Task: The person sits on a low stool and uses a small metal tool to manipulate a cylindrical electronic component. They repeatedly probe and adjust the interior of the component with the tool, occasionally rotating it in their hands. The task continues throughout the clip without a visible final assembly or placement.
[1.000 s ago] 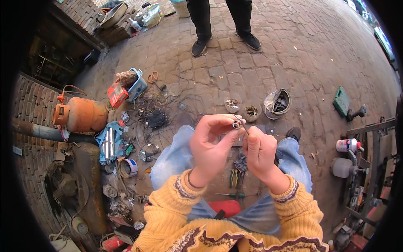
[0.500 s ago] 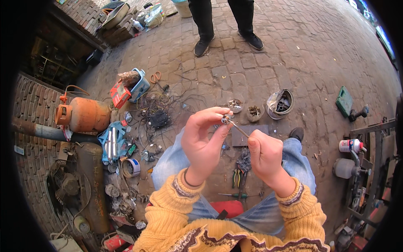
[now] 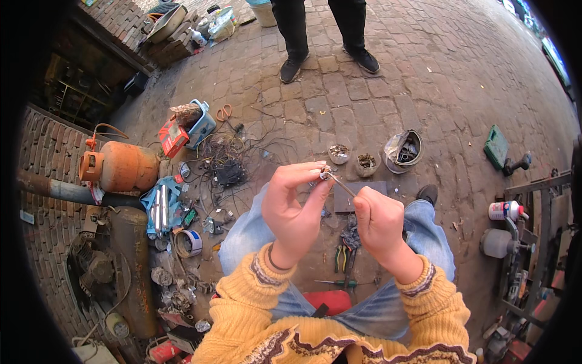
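Observation:
Above my lap, my left hand pinches a small shiny metal part between thumb and fingertips. My right hand is closed around a tool with a thin metal shaft; its handle is hidden in my fist. The tip of the shaft meets the small part at my left fingertips. Beneath my hands, a dark flat plate lies on the brick ground. Pliers with green and yellow handles and a screwdriver lie between my legs.
Beyond my hands stand two small cups of metal bits and a larger tub. Tangled wires and an orange gas cylinder are at left. A metal rack stands at right. Another person's shoes are ahead.
My right hand has shifted slightly left and down, with the metal shaft still at the small part. My left hand has barely moved.

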A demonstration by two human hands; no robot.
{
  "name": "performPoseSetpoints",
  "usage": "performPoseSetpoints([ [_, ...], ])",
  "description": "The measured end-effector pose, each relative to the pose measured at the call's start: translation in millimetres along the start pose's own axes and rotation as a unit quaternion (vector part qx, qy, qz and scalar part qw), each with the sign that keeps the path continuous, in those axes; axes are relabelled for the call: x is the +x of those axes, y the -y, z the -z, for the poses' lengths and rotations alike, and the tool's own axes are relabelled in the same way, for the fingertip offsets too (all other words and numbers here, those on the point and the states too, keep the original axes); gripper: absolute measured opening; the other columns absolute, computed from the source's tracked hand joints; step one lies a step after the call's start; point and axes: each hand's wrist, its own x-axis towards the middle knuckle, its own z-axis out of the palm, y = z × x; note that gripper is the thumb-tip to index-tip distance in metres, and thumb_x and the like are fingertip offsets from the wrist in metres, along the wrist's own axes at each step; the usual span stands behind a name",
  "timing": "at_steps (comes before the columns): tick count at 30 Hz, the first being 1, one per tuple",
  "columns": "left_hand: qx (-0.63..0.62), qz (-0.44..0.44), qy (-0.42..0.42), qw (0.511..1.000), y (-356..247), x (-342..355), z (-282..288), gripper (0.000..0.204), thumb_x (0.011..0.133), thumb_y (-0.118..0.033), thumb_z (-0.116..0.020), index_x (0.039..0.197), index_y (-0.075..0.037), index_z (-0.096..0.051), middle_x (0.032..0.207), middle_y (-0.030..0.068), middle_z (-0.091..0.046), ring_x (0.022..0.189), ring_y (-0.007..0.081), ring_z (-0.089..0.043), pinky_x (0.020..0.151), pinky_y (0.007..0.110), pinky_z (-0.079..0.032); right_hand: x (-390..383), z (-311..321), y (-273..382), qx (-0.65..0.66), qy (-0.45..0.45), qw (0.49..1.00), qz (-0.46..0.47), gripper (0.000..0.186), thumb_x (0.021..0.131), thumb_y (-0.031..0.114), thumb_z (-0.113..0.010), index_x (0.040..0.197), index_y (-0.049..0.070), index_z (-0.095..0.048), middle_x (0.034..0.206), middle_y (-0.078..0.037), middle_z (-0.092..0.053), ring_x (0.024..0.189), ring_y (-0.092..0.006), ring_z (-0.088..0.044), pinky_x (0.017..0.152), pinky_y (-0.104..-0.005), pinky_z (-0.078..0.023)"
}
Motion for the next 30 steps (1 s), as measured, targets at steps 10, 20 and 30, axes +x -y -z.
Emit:
performPoseSetpoints([
  [10, 0.039, -0.006, 0.004, 0.999, 5.5, -4.7, -1.4, 0.028, 0.080, 0.017, -0.071, 0.101, 0.002, -0.060, 0.109, 0.0162, -0.066, 0.094, 0.0173, -0.065, 0.084, 0.029, -0.055, -5.1, -10.9, -0.3, 0.002, 0.000, 0.999, -0.042, 0.022, 0.093, 0.007, -0.060, 0.073, 0.004, -0.050, 0.063, -0.014, -0.048, 0.053, -0.0343, -0.052, 0.049, -0.0407, -0.044],
  [20, 0.096, -0.006, -0.039, 0.995, 17.2, -5.9, -10.1, 0.025, 0.078, 0.010, -0.076, 0.097, 0.000, -0.065, 0.100, 0.0123, -0.071, 0.091, 0.0216, -0.069, 0.080, 0.030, -0.054, 0.8, -24.4, 2.6, 0.050, -0.017, 0.996, -0.069, 0.022, 0.098, 0.010, -0.054, 0.077, 0.004, -0.052, 0.067, -0.017, -0.050, 0.057, -0.0369, -0.056, 0.049, -0.0419, -0.044],
  [30, -0.199, 0.161, 0.023, 0.966, -5.7, -3.9, -13.5, 0.020, 0.087, 0.013, -0.067, 0.104, 0.003, -0.063, 0.115, 0.0129, -0.065, 0.104, 0.0207, -0.067, 0.090, 0.032, -0.056, 7.4, -14.9, -8.0, 0.135, -0.045, 0.983, -0.116, 0.048, 0.110, 0.031, -0.037, 0.080, 0.001, -0.058, 0.062, -0.003, -0.050, 0.055, -0.0083, -0.049, 0.049, -0.0266, -0.038],
])
